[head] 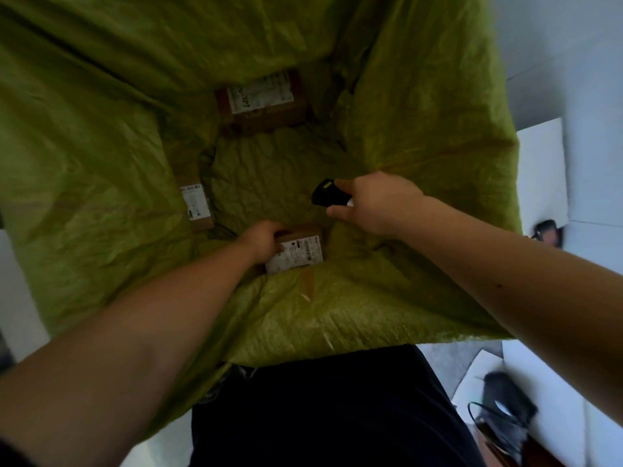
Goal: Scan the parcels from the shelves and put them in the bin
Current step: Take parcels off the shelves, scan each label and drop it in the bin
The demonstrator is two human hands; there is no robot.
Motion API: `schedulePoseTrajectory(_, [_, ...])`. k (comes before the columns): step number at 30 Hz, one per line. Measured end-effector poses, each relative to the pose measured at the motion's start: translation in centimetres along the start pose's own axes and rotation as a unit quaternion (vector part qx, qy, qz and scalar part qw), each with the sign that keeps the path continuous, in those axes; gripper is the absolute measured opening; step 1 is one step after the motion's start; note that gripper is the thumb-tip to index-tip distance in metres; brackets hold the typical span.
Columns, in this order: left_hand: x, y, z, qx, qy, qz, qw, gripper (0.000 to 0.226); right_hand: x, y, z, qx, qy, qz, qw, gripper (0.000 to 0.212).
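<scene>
I look down into a deep bin lined with a green bag (421,112). My left hand (261,242) reaches low into it and grips a brown cardboard parcel (300,252) with a white label by its left end. My right hand (374,203) hovers above the bin's inside and holds a black handheld scanner (328,193), pointing left. Two more labelled brown parcels lie at the bottom: one at the far side (264,99), another against the left wall (195,203).
The green lining's near edge (337,328) folds over towards my dark clothing. White floor shows to the right, with a dark object and cable (505,402) at the lower right and a white board (542,170) beside the bin.
</scene>
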State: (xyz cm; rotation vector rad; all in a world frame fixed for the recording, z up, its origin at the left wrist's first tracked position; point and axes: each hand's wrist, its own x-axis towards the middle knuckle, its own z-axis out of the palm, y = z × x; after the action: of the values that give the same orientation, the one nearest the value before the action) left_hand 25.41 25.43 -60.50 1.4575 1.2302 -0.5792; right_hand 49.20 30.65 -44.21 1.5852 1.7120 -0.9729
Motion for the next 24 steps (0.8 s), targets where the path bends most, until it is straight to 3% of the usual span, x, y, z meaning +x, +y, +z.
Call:
schedulePoseTrajectory(5, [0.3, 0.2, 1.1, -0.014, 0.030, -0.019, 0.999, 0.054, 0.1, 0.1, 0.1, -0.001, -0.002, 0.001, 1.000, 0.072])
schedulePoseTrajectory(17, [-1.9, 0.8, 0.4, 0.024, 0.036, -0.052, 0.998, 0.076, 0.0, -0.1, 0.4, 0.000, 0.016, 0.014, 1.000, 0.071])
schedulePoseTrajectory(24, [-5.9, 2.1, -2.3, 0.138, 0.126, -0.074, 0.980, 0.078, -0.6, -0.3, 0.2, -0.014, 0.043, 0.022, 0.999, 0.067])
